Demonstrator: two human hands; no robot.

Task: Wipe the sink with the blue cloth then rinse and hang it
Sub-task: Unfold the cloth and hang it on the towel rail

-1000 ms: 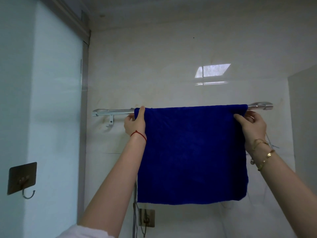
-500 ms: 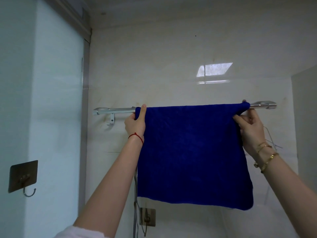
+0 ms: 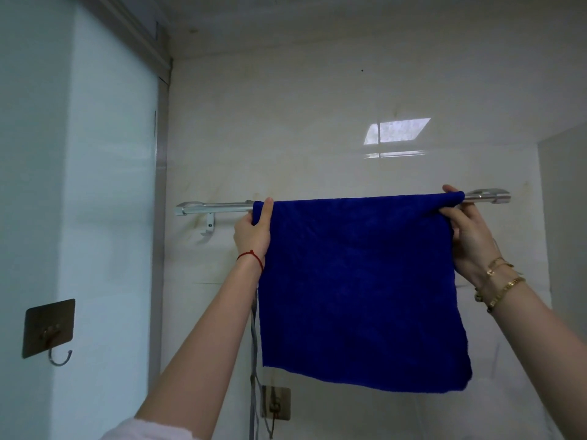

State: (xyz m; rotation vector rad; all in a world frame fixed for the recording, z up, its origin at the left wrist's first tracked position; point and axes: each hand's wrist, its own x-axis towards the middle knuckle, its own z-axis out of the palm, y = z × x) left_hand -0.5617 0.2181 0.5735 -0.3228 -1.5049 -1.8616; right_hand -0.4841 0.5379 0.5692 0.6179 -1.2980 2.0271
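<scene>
Across the horizontal silver metal towel rail (image 3: 216,207) the square blue microfibre cloth (image 3: 359,290) hangs level, its 2 top corners pinched by the left hand (image 3: 254,231) and, seemingly, the right hand (image 3: 470,236).

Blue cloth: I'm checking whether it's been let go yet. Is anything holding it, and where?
Both hands hold the blue cloth: left hand and right hand at its top corners by the towel bar.

Single head cam, tilted up and fwd at the wall rail (image 3: 219,207), close range; forearms enter from the bottom edge.
</scene>
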